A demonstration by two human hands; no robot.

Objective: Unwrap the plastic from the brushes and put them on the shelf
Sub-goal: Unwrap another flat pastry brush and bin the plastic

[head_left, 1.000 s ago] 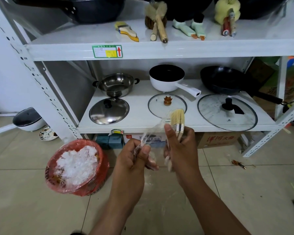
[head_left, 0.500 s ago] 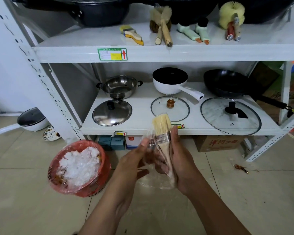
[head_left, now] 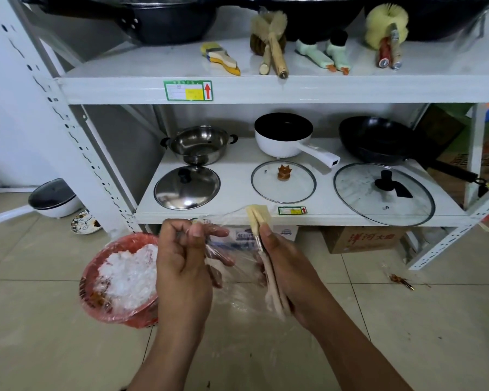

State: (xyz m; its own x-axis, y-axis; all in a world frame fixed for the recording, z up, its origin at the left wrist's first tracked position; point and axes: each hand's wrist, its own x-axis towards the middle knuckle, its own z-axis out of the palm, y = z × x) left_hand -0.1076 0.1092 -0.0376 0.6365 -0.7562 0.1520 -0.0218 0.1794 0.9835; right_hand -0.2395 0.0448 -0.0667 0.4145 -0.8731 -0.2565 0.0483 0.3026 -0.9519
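Note:
My right hand (head_left: 287, 273) grips a pair of pale-bristled brushes (head_left: 259, 218) by their wooden handles, bristles pointing up. A sheet of clear plastic wrap (head_left: 232, 244) stretches from the brushes to my left hand (head_left: 182, 263), which pinches it between thumb and fingers. Both hands are in front of the lower shelf's front edge. On the upper shelf (head_left: 153, 69) lie several unwrapped brushes: a yellow-handled pair (head_left: 220, 59), a wooden pair (head_left: 271, 49), a mint-green pair (head_left: 326, 53) and a yellow fluffy pair (head_left: 387, 32).
A red basket (head_left: 96, 280) lined with plastic and filled with crumpled white wrap stands on the tiled floor at my left. The lower shelf (head_left: 237, 198) carries pots, pans and lids. A white pot (head_left: 51, 198) sits on the floor far left; cardboard boxes (head_left: 359, 239) lie under the shelf.
My left hand has pulled away to the left, drawing the plastic wrap out from the brushes. My right hand has turned the brushes edge-on.

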